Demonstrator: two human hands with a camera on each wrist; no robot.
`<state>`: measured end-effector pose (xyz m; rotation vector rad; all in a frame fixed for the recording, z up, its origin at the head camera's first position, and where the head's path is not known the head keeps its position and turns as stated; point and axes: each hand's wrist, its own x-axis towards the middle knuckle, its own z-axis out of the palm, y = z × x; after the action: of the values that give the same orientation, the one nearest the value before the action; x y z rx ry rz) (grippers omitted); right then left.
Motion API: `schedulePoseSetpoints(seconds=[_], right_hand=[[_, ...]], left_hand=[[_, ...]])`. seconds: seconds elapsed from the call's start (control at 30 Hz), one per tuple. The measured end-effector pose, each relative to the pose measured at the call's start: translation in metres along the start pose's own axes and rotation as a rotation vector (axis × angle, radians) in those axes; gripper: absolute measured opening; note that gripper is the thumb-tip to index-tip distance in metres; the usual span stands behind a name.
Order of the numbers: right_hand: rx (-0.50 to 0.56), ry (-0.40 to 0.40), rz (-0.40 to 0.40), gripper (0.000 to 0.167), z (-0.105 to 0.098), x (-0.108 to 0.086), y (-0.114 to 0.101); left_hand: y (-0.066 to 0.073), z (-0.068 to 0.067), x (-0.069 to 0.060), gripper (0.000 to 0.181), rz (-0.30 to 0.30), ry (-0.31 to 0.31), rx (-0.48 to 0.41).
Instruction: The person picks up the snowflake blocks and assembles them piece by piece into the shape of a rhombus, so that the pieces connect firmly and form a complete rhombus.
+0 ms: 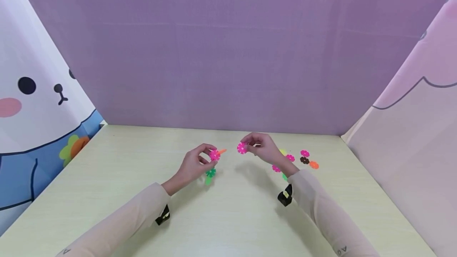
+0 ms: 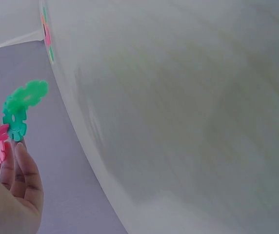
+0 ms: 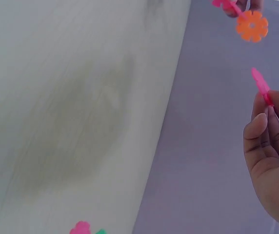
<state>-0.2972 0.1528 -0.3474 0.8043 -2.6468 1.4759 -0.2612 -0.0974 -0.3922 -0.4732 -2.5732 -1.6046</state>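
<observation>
In the head view my left hand (image 1: pixel 194 166) pinches a joined chain of notched plastic snowflake discs above the table. A pink disc (image 1: pixel 214 155) is at its fingertips, an orange disc (image 3: pixel 252 26) sticks out to the right, and a dark green disc (image 1: pixel 211 172) with a light green disc (image 2: pixel 29 95) hangs below. To the right, my right hand (image 1: pixel 262 147) pinches a single pink disc (image 1: pixel 242 148) by its edge, held up and apart from the chain. The orange disc faces that loose pink one across a small gap.
On the table (image 1: pixel 228 217), to the right behind the right forearm, lie several loose discs, among them a brown disc (image 1: pixel 304 160), an orange disc (image 1: pixel 314 165) and a pink disc (image 1: pixel 305 153). A purple panel (image 1: pixel 228 58) stands along the table's back edge.
</observation>
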Motion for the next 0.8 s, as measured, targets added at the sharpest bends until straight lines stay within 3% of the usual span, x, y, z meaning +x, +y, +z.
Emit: schedulePoseSetpoints(seconds=[0.27,0.5,0.8], right_hand=[[0.016,-0.049,-0.029,0.019,0.006,-0.006,-0.045],[0.024,-0.052,-0.056,0.018,0.015,0.007,-0.023],[-0.012,-0.043,-0.167,0.015,0.018,0.009,-0.022]], left_hand=[[0.001,0.001,0.0,0.036,0.014,0.002,-0.007],[0.003,0.002,0.0,0.036,0.008,0.02,0.009],[0.004,0.003,0.0,0.037,0.008,0.016,-0.004]])
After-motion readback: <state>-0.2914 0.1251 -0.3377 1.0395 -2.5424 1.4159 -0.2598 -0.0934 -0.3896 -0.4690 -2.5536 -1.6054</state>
